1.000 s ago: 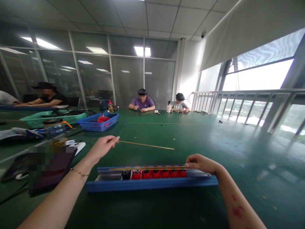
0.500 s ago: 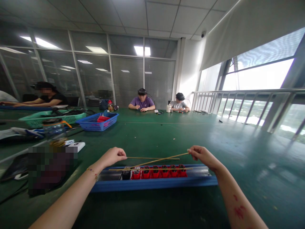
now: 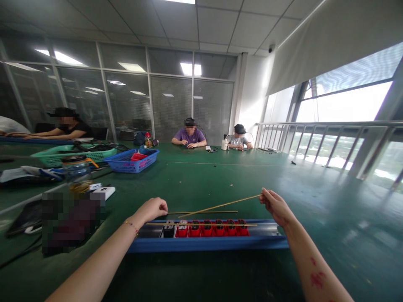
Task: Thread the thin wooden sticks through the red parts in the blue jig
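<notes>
My left hand [image 3: 155, 208] pinches the left end of a thin stick [image 3: 204, 212], which lies level just behind a blue tray [image 3: 208, 245]. Between the fingertips of my right hand [image 3: 273, 202] is the right end of another thin stick [image 3: 225, 204], slanting down to the left with its far end near the tray's back edge. A third stick [image 3: 248, 225] lies lengthwise over the tray. Under it stand several red holders [image 3: 219, 229] in a row, with a black one [image 3: 168, 230] at the left end.
A blue basket [image 3: 130, 165] with a red item and a green basket [image 3: 56, 157] stand at the left. Nearer are a jar [image 3: 76, 172], a white device [image 3: 107, 193] and a dark pouch [image 3: 74, 222]. People sit at the far side and left of the green table [image 3: 252, 176].
My right hand has moved right and slightly up, drawing its stick to the right. My left hand stays near the same spot. The view has shifted slightly.
</notes>
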Motion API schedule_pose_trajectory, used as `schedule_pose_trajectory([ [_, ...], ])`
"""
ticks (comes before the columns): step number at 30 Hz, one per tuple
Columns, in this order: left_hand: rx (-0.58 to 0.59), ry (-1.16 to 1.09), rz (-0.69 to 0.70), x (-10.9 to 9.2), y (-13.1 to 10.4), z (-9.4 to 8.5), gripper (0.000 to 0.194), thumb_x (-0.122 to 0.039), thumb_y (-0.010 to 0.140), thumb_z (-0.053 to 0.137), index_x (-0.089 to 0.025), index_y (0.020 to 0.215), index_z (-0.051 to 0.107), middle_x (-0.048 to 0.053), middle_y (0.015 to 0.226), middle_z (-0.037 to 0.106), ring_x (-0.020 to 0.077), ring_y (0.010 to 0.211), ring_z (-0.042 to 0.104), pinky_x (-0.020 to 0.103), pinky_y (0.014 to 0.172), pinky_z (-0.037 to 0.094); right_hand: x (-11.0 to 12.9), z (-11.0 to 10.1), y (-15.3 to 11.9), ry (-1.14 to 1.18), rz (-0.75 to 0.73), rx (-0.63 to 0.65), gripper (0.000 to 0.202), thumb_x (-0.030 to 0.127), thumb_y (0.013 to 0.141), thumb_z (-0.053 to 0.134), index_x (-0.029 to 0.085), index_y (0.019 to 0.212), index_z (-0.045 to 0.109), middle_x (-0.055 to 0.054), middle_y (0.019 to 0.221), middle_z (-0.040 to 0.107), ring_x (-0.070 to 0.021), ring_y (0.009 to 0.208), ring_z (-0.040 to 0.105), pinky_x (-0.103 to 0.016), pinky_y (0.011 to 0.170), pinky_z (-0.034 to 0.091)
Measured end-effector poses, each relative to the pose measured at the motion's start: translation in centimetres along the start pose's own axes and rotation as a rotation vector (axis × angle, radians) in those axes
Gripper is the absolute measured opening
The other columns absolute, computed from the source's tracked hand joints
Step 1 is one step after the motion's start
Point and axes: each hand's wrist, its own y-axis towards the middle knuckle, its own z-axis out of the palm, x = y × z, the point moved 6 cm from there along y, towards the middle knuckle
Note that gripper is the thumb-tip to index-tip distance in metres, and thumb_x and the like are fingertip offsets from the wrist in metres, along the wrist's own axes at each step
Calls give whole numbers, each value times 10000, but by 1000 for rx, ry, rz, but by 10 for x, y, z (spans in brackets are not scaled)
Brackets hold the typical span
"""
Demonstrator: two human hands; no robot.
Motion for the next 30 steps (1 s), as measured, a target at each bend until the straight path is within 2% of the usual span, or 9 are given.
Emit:
schedule_pose_trajectory([
  [6, -32, -19, -12, 0, -3, -2, 152, -316, 666, 557, -210, 725, 647, 1, 772, 667, 137, 720, 597, 189, 605, 402, -2, 3, 1, -97, -34, -52, 313, 466, 666, 606, 170, 706, 513, -11, 624, 613, -95, 510, 554, -142, 346, 284],
  [12, -142, -10, -44, -7, -12, -13, 194, -336, 732, 484, -218, 758, 635, 11, 795, 664, 145, 741, 590, 207, 640, 385, -4, 36, -3, -321, -149, 115, 311, 466, 679, 582, 162, 699, 522, -23, 622, 631, -126, 581, 575, -222, 555, 436],
  [16, -262, -25, -8, -19, -24, -32, 241, -367, 765, 435, -221, 789, 624, 8, 800, 657, 142, 719, 583, 206, 617, 373, -10, 54, -4, -581, -226, 275, 305, 449, 638, 616, 156, 671, 543, -7, 593, 611, -123, 554, 549, -212, 517, 408],
  [18, -270, -50, 33, -28, -33, -43, 265, -387, 773, 418, -223, 798, 624, 3, 801, 654, 141, 712, 578, 205, 620, 372, -15, 61, -3, -737, -228, 350, 297, 444, 632, 618, 154, 675, 569, -7, 594, 614, -126, 555, 550, -203, 495, 390],
  [20, -225, -80, 83, -41, -43, -52, 289, -415, 774, 410, -227, 806, 627, -2, 800, 650, 141, 714, 574, 204, 631, 373, -19, 69, -2, -921, -248, 422, 283, 439, 628, 618, 160, 672, 603, -10, 597, 624, -135, 564, 556, -201, 492, 381],
  [24, 9, -100, 175, -70, -63, -57, 283, -458, 723, 475, -230, 783, 633, -14, 776, 635, 137, 702, 563, 191, 603, 371, -23, 87, 1, -1224, -314, 510, 239, 425, 635, 610, 188, 653, 640, -13, 631, 646, -148, 589, 570, -205, 508, 374],
  [26, 91, -74, 175, -79, -71, -55, 274, -458, 682, 524, -226, 778, 635, -14, 742, 623, 136, 673, 554, 189, 569, 363, -25, 93, 4, -1309, -326, 514, 209, 405, 635, 611, 200, 658, 645, -17, 677, 658, -160, 635, 581, -207, 535, 384],
  [30, 143, -93, 153, -87, -77, -51, 260, -424, 676, 529, -222, 813, 617, -22, 688, 606, 129, 630, 542, 189, 530, 355, -31, 101, 9, -1353, -345, 523, 172, 368, 621, 629, 203, 667, 650, -28, 749, 664, -178, 714, 587, -219, 590, 402],
])
